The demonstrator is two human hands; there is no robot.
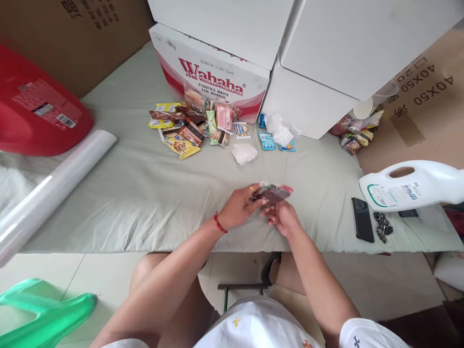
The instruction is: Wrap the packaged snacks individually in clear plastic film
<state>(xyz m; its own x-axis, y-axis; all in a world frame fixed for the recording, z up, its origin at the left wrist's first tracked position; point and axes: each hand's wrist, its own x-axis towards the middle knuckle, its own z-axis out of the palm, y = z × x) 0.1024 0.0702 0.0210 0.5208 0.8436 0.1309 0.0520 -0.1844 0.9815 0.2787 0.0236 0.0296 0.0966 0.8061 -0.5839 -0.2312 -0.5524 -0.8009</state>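
Head view: dark, red-edged snack packet (272, 194)

- The left hand (237, 208) is reaching forward on an outstretched forearm, its fingers curling closed on a small packet (275, 194).
- The right hand (284, 218) is sitting just beside it, fingers pinching the same packet from below.
- Both wrists are bending slightly inward.
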